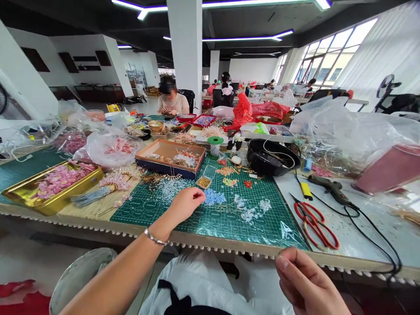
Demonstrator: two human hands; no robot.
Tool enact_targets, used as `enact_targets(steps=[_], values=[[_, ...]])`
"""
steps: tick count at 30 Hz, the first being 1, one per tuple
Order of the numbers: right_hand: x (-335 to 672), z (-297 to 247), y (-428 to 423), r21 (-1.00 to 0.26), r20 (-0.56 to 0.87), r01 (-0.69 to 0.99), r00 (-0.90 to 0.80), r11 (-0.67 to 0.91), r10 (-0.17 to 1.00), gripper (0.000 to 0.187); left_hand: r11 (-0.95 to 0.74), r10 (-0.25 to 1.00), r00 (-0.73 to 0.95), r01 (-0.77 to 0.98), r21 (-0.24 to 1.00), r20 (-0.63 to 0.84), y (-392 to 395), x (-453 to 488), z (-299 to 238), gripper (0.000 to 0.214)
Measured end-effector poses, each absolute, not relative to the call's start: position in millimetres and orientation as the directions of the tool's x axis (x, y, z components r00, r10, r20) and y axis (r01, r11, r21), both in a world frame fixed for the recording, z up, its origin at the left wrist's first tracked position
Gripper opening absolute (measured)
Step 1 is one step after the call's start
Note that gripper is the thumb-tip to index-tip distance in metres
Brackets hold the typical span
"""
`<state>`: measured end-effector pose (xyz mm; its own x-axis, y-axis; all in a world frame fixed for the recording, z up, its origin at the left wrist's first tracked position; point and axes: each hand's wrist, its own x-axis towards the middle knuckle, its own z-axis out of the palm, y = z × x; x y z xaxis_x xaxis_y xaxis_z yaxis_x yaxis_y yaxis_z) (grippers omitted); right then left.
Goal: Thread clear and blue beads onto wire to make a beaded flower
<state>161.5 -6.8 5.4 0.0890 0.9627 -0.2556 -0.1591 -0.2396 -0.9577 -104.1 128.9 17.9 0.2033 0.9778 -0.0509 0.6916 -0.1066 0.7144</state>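
Observation:
My left hand point(185, 203) reaches over the green cutting mat point(226, 218), fingertips curled down into a small pile of pale blue beads point(213, 197). A silver bracelet circles that wrist. My right hand point(303, 280) hovers below the table's front edge, thumb and fingers pinched on something thin that I cannot make out. More bead piles point(251, 210) lie scattered on the mat. A shallow cardboard box lid point(170, 157) with beaded pieces sits behind them.
A gold tray point(49, 188) of pink flowers stands at left, a black bowl point(272, 157) at back right. Red scissors point(315, 223), a glue gun point(331, 188) with black cord and plastic bags lie to the right. Other people work at far tables.

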Motion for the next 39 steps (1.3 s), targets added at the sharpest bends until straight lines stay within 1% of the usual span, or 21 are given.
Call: enact_targets(steps=[1, 2, 3, 4, 5, 6, 7, 8, 10, 12, 18, 24, 27, 33, 36, 39], values=[[158.5, 9.0, -8.4, -0.98, -0.187, -0.088, 0.128, -0.176, 0.974, 0.032, -0.1, 0.971, 0.23, 0.629, 0.771, -0.061, 118.6, -97.3, 24.0, 0.028], [154.5, 13.6, -10.5, -0.996, -0.088, 0.0, 0.168, -0.089, 0.982, 0.03, -0.084, 0.961, 0.265, 0.558, 0.825, -0.082, 106.5, -89.2, 29.4, 0.031], [149.7, 18.9, -12.9, -0.994, 0.009, 0.106, 0.179, -0.011, 0.984, 0.027, -0.051, 0.941, 0.32, 0.455, 0.889, -0.11, 93.3, -80.4, 34.0, 0.031], [144.3, 24.7, -15.3, -0.974, 0.096, 0.219, 0.167, 0.058, 0.981, 0.023, 0.116, 0.901, 0.399, 0.153, 0.981, -0.169, 79.9, -71.5, 37.7, 0.027], [138.6, 30.4, -17.4, -0.94, 0.185, 0.317, 0.155, 0.129, 0.97, 0.019, 0.306, 0.838, 0.501, -0.103, 0.946, -0.217, 67.0, -63.2, 40.6, 0.024], [132.9, 35.7, -19.2, -0.903, 0.261, 0.385, 0.14, 0.191, 0.955, 0.016, 0.464, 0.766, 0.596, -0.251, 0.85, -0.242, 55.5, -56.0, 42.6, 0.021], [127.8, 40.2, -20.6, -0.866, 0.328, 0.435, 0.123, 0.246, 0.937, 0.015, 0.58, 0.705, 0.663, -0.337, 0.741, -0.251, 46.1, -50.3, 43.9, 0.019], [123.4, 43.8, -21.5, -0.829, 0.382, 0.475, 0.097, 0.295, 0.919, 0.014, 0.656, 0.66, 0.706, -0.376, 0.654, -0.257, 39.0, -46.2, 44.5, 0.016], [117.9, 48.5, -22.1, -0.764, 0.463, 0.526, 0.042, 0.375, 0.885, 0.014, 0.724, 0.62, 0.731, -0.395, 0.565, -0.284, 31.5, -42.1, 44.9, 0.012], [116.5, 50.7, -21.2, -0.709, 0.516, 0.557, -0.008, 0.432, 0.857, 0.014, 0.743, 0.614, 0.723, -0.396, 0.54, -0.316, 30.2, -41.3, 45.3, 0.012], [118.8, 52.6, -15.9, -0.605, 0.579, 0.622, -0.085, 0.497, 0.811, 0.017, 0.758, 0.598, 0.717, -0.359, 0.545, -0.36, 32.0, -38.5, 49.6, 0.018], [118.5, 54.9, -14.9, -0.489, 0.674, 0.644, -0.148, 0.588, 0.724, 0.018, 0.762, 0.59, 0.713, -0.335, 0.555, -0.379, 32.2, -36.6, 49.9, 0.021], [118.6, 55.5, -14.0, -0.506, 0.657, 0.638, -0.152, 0.581, 0.739, 0.017, 0.761, 0.588, 0.718, -0.334, 0.556, -0.374, 32.5, -37.1, 48.4, 0.02], [117.9, 54.6, -14.2, -0.641, 0.576, 0.569, -0.087, 0.515, 0.813, 0.016, 0.77, 0.567, 0.74, -0.32, 0.552, -0.362, 32.6, -36.9, 46.1, 0.02], [117.5, 53.8, -15.3, -0.652, 0.555, 0.582, -0.07, 0.485, 0.829, 0.017, 0.763, 0.569, 0.746, -0.32, 0.562, -0.347, 32.5, -36.6, 45.7, 0.019], [117.4, 53.1, -15.6, -0.636, 0.565, 0.604, -0.058, 0.48, 0.823, 0.017, 0.754, 0.575, 0.747, -0.325, 0.571, -0.334, 31.6, -36.4, 45.0, 0.017]])
